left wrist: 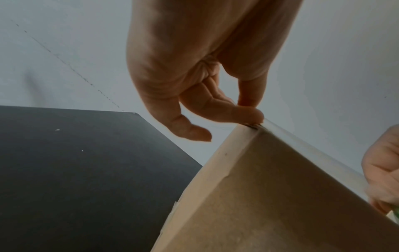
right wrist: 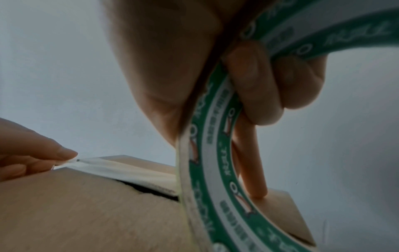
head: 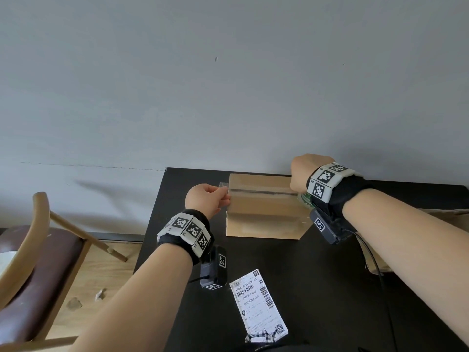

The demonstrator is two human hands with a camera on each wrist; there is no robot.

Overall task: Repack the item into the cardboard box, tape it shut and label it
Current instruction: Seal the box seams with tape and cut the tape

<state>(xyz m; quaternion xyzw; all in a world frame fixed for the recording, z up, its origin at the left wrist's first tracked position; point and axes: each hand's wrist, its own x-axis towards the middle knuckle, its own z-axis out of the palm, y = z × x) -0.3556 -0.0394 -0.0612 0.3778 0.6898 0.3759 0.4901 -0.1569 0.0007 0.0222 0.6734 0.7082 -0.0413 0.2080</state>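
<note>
- The cardboard box [head: 264,209] sits at the back of the black table [head: 317,288], flaps folded down.
- A strip of clear tape [head: 262,192] lies along the top seam, left to right, not yet cut.
- The left hand [head: 206,199] pinches the loose tape end just past the box's left edge.
- The right hand [head: 300,174] grips the green tape roll [right wrist: 215,153] at the right edge.
- The shipping label [head: 257,304] lies flat near me, not stuck on.
</note>
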